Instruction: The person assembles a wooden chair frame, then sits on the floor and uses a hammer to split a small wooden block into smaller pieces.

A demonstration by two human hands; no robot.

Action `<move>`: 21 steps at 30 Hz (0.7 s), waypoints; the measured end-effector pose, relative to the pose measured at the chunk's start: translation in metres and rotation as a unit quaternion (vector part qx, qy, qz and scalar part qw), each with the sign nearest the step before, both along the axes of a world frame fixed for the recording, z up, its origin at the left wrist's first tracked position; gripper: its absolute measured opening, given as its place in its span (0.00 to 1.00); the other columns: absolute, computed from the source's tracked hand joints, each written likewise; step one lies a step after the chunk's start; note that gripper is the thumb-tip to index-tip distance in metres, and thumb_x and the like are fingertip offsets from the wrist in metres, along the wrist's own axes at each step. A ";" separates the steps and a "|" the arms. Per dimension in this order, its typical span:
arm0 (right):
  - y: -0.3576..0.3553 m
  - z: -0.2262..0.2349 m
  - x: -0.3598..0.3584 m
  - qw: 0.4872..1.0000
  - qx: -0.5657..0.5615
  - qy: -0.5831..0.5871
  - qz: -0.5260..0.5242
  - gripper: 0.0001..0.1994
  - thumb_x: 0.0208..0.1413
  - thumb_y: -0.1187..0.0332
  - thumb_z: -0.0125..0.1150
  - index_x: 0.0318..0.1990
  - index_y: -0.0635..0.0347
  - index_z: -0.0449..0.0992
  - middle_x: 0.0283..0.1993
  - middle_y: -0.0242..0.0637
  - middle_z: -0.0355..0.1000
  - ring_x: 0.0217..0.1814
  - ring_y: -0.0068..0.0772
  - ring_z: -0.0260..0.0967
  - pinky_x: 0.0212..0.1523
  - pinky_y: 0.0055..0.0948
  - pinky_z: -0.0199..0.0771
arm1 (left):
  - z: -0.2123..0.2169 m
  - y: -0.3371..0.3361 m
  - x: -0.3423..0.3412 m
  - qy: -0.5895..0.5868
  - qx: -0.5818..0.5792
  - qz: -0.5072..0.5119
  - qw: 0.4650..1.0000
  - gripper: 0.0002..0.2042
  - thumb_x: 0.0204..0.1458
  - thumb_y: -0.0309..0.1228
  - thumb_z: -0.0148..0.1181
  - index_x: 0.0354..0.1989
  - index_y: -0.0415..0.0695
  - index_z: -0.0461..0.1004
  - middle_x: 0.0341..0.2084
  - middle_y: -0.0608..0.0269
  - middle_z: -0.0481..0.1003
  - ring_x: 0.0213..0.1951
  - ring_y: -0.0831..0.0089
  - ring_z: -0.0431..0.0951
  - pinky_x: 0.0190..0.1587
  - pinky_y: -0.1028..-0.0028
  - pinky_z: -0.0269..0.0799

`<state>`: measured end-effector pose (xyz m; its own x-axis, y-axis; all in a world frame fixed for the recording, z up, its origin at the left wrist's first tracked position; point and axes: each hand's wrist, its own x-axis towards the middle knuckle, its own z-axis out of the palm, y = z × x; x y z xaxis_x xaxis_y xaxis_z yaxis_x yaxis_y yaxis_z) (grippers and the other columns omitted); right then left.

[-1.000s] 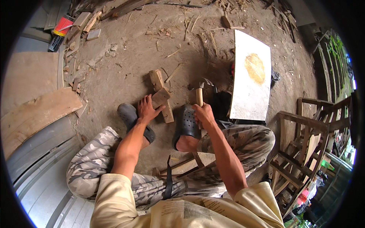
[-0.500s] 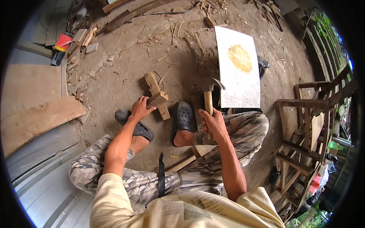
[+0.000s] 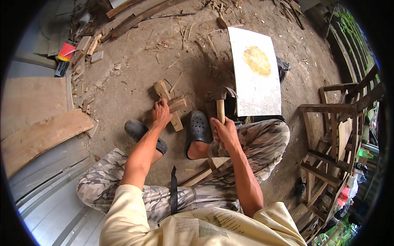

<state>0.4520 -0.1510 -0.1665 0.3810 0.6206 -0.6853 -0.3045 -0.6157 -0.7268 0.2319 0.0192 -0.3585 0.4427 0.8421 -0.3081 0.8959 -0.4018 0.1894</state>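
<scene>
In my right hand (image 3: 226, 131) is a claw hammer (image 3: 221, 107), gripped by its wooden handle with the metal head up and away from me. My left hand (image 3: 162, 113) is closed on a short wooden block (image 3: 177, 104), fingers bent over its top. Whether something small is also pinched in the fingertips I cannot make out. That block lies across a longer piece of wood (image 3: 176, 121) on the dirt ground, so the two form a cross. Both pieces are between and just ahead of my feet, which wear dark clogs (image 3: 198, 127).
A white board with a brown stain (image 3: 246, 94) lies right of the hammer. A wooden chair frame (image 3: 328, 108) stands at the right. Plywood sheets (image 3: 37, 96), wood scraps and a red-and-yellow can (image 3: 67, 51) are at the left. Long planks (image 3: 135, 20) lie at the back.
My left hand has moved right and forward, from the block's side to over its top. The block has turned to lie crosswise. The hammer has shifted slightly left.
</scene>
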 end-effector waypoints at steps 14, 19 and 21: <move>0.001 -0.010 -0.003 0.998 -0.010 -0.052 0.027 0.13 0.60 0.61 0.60 0.30 0.61 0.68 0.18 0.28 0.62 0.14 0.21 0.60 0.14 0.26 0.61 | -0.032 -0.042 -0.005 -0.066 -0.113 0.072 0.989 0.47 0.55 0.61 0.53 0.73 0.49 0.34 0.72 0.46 0.22 0.73 0.46 0.22 0.60 0.23 0.25; 0.010 -0.024 -0.016 0.991 -0.009 -0.107 0.081 0.14 0.60 0.60 0.61 0.30 0.61 0.68 0.19 0.27 0.63 0.15 0.19 0.61 0.13 0.24 0.61 | -0.065 -0.036 -0.031 -0.193 -0.047 0.035 0.979 0.50 0.55 0.58 0.56 0.70 0.39 0.32 0.68 0.29 0.25 0.69 0.32 0.28 0.64 0.30 0.33; 0.002 -0.048 -0.012 0.980 -0.020 -0.171 0.097 0.15 0.59 0.60 0.62 0.29 0.62 0.69 0.18 0.31 0.64 0.16 0.22 0.62 0.16 0.28 0.63 | -0.053 -0.032 -0.011 -0.165 -0.095 0.026 0.981 0.50 0.55 0.56 0.57 0.69 0.37 0.32 0.66 0.23 0.25 0.68 0.28 0.29 0.66 0.35 0.35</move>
<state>0.4402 -0.1492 -0.2141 0.4705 0.6787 -0.5639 0.0778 -0.6685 -0.7397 0.2204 -0.0131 -0.4113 0.5029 0.8076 -0.3081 0.7912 -0.2865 0.5403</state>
